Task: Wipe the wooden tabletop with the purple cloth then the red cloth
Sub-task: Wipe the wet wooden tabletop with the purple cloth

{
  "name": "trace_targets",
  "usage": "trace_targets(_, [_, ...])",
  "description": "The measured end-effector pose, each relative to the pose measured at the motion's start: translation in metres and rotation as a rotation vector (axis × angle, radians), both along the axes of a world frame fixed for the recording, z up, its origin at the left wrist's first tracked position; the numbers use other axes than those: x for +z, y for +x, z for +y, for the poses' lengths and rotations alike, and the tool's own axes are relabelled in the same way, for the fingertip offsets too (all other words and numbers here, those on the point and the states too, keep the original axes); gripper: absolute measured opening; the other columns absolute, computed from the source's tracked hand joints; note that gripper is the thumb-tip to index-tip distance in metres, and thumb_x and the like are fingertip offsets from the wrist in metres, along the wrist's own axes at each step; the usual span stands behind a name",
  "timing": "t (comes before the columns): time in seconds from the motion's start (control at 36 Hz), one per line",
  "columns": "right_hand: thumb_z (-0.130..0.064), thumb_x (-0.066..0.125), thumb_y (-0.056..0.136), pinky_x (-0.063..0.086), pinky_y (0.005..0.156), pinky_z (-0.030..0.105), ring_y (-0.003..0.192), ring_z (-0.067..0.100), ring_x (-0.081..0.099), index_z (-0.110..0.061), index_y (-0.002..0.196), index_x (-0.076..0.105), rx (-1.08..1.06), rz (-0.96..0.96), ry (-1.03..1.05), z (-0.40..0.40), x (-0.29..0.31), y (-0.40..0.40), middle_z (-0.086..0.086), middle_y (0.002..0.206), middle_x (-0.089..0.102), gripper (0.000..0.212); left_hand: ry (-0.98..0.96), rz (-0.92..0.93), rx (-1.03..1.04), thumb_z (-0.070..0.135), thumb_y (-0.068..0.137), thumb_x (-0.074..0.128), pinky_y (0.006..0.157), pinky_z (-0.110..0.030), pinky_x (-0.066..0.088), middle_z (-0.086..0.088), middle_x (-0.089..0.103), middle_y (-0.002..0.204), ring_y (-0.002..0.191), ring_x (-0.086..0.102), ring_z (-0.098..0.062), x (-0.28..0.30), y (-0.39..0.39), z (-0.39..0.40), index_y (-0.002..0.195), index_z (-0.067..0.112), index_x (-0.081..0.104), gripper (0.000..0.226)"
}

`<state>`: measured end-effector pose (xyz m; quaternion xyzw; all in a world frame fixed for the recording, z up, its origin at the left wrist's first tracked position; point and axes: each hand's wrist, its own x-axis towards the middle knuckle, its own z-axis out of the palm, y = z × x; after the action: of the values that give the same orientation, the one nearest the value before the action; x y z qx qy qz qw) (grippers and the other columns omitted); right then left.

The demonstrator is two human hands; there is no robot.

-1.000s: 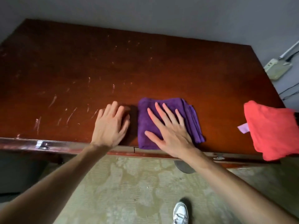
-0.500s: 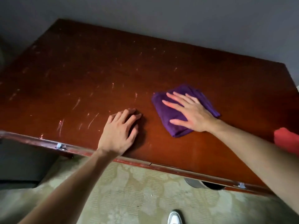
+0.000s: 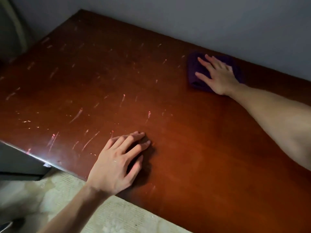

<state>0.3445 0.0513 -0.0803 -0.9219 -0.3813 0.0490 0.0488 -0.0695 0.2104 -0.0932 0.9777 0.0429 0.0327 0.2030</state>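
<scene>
From the head view, your right hand [image 3: 218, 76] lies flat, fingers spread, pressing the purple cloth [image 3: 195, 73] near the wooden tabletop [image 3: 193, 132]'s far edge by the wall; your left hand [image 3: 117, 163] rests open, gripping nothing, at the near edge.

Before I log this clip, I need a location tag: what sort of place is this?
Probably a room in a home or lodging, not a workshop: a scratched wooden tabletop stands against a plain grey wall, patterned flooring lies below, and the right hand presses a purple cloth flat.
</scene>
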Motion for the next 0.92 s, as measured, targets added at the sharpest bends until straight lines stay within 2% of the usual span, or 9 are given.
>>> trace_targets(0.08, [-0.078,0.021,0.097,0.005,0.126,0.050,0.159,0.020,0.004,-0.041,0.162,0.012,-0.139,0.012,0.006,0.016,0.001,0.017,-0.002,0.173,0.006,0.075,0.001,0.008,0.006,0.039,0.099,0.039,0.107,-0.033,0.034,0.008,0.049,0.148,0.139,0.042,-0.011,0.000,0.000,-0.001,0.138,0.029,0.057,0.044])
trace_targets(0.17, [-0.082,0.017,0.094,0.004,0.127,0.051,0.159,0.022,0.003,-0.040,0.163,0.010,-0.243,0.024,0.007,0.026,0.001,0.025,-0.001,0.173,0.005,0.080,0.001,0.007,0.021,0.038,0.099,0.040,0.106,-0.030,0.033,0.008,0.049,0.148,0.139,0.043,-0.011,0.000,0.000,-0.002,0.137,0.030,0.058,0.043])
trace_targets(0.22, [-0.083,0.015,0.093,0.001,0.127,0.052,0.160,0.023,0.000,-0.039,0.163,0.008,-0.300,0.047,0.004,0.031,0.002,0.026,0.000,0.173,0.003,0.082,0.000,0.003,0.028,0.037,0.098,0.041,0.106,-0.033,0.035,0.008,0.050,0.148,0.138,0.044,-0.011,0.001,0.001,-0.003,0.137,0.029,0.059,0.043])
trace_targets(0.33, [-0.081,0.014,0.095,-0.004,0.127,0.053,0.159,0.023,-0.005,-0.037,0.164,0.004,-0.359,0.068,0.011,0.036,0.002,0.015,0.001,0.173,-0.002,0.083,0.006,-0.006,0.024,0.037,0.098,0.042,0.105,-0.040,0.038,0.007,0.050,0.148,0.138,0.045,-0.013,0.000,0.001,-0.003,0.137,0.028,0.058,0.043])
trace_targets(0.44, [-0.081,0.011,0.095,-0.004,0.127,0.055,0.159,0.025,-0.005,-0.035,0.164,0.004,-0.392,0.045,0.018,0.036,-0.002,-0.005,0.002,0.173,-0.001,0.083,0.004,-0.044,0.024,0.036,0.098,0.043,0.105,-0.039,0.037,0.007,0.051,0.146,0.134,0.048,-0.014,0.000,0.001,-0.003,0.136,0.027,0.059,0.043])
trace_targets(0.61, [-0.077,0.012,0.097,-0.001,0.126,0.056,0.160,0.025,-0.002,-0.033,0.164,0.007,-0.353,0.009,0.035,0.037,-0.007,-0.064,0.002,0.173,0.002,0.080,0.057,-0.030,0.030,0.037,0.097,0.043,0.100,-0.038,0.037,0.004,0.052,0.141,0.116,0.054,-0.018,0.000,0.001,-0.003,0.133,0.026,0.059,0.041])
trace_targets(0.78, [-0.076,0.018,0.097,0.003,0.126,0.055,0.160,0.024,0.002,-0.035,0.164,0.010,-0.304,-0.040,0.042,0.034,-0.016,-0.161,0.001,0.173,0.007,0.078,0.133,-0.093,0.012,0.039,0.098,0.043,0.093,-0.040,0.038,-0.002,0.054,0.131,0.108,0.051,-0.024,-0.004,0.000,-0.002,0.129,0.023,0.059,0.038])
trace_targets(0.86, [-0.077,0.018,0.096,0.005,0.127,0.053,0.160,0.023,0.004,-0.036,0.163,0.011,-0.311,-0.058,0.034,0.034,-0.018,-0.217,0.000,0.173,0.008,0.079,0.141,-0.182,0.099,0.035,0.097,0.043,0.086,-0.042,0.038,-0.010,0.055,0.112,0.098,0.049,-0.029,-0.007,0.000,-0.004,0.116,0.017,0.058,0.030])
trace_targets(0.92, [-0.079,0.012,0.091,0.006,0.127,0.053,0.160,0.022,0.006,-0.037,0.163,0.012,-0.314,-0.053,0.052,0.033,-0.020,-0.256,-0.001,0.173,0.010,0.083,0.094,-0.252,0.231,0.031,0.097,0.047,0.084,-0.043,0.035,-0.016,0.055,0.111,0.097,0.047,-0.032,-0.009,0.001,-0.003,0.108,0.014,0.052,0.021])
